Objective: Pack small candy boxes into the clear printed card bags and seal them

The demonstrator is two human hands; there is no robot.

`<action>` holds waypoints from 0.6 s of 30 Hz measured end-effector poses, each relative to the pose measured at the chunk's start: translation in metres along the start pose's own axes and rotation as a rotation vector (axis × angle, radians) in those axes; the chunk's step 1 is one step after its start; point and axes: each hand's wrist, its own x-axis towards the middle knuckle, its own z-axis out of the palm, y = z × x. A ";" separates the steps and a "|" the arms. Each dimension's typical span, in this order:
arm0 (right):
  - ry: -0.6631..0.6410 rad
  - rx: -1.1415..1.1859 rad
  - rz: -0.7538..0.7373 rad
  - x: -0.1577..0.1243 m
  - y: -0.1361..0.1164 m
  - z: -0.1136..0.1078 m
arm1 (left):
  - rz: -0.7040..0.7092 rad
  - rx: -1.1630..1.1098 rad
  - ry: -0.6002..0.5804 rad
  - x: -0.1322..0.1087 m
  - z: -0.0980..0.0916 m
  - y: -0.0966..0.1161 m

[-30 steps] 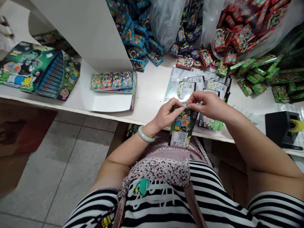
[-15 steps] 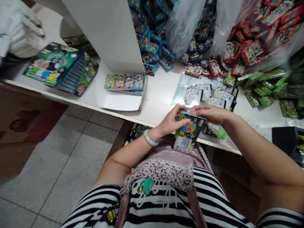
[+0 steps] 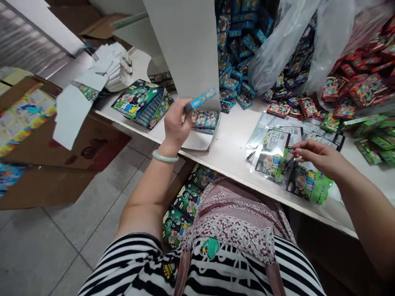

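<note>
My left hand point(image 3: 178, 121) is raised over the front of a white-lined display box point(image 3: 197, 144), gripping a filled candy pouch point(image 3: 202, 99) whose bright blue, printed edge faces up. Inside that box lies a row of similar pouches point(image 3: 205, 119). On the right, my right hand point(image 3: 317, 156) is stretched over a pile of flat pouches, its fingers slightly bent with a small gap to the thumb. Its fingertips are beside the clear edge of a black pouch point(image 3: 271, 158) with a white label; whether they touch is unclear. A black and green pouch point(image 3: 308, 183) lies below the hand.
Blue candy boxes point(image 3: 234, 78), red ones point(image 3: 364, 90) and green ones point(image 3: 376, 135) are heaped along the back, between plastic bags point(image 3: 277, 49). A full green display carton point(image 3: 138, 102) stands left. Cartons point(image 3: 185, 197) sit beneath the table point(image 3: 234, 152).
My hands have come apart. The left carried the pouch up and left to the display box; the right let go and moved right over the pile. The view has turned left.
</note>
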 end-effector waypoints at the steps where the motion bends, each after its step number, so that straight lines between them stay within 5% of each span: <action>1: 0.004 -0.031 -0.008 0.001 0.003 0.002 | -0.006 0.019 -0.046 0.007 0.007 -0.013; 6: 0.049 -0.357 -0.075 0.006 0.015 0.005 | -0.034 0.002 -0.256 0.007 0.047 -0.051; 10: 0.086 -0.595 -0.079 0.018 0.015 0.001 | -0.042 -0.057 -0.349 -0.002 0.056 -0.052; 14: 0.014 -0.830 -0.256 0.048 0.003 0.011 | 0.065 -0.085 -0.323 -0.025 0.073 -0.004; 18: -0.081 -1.064 -0.200 0.074 -0.010 0.029 | 0.192 -0.176 -0.663 -0.069 0.127 0.074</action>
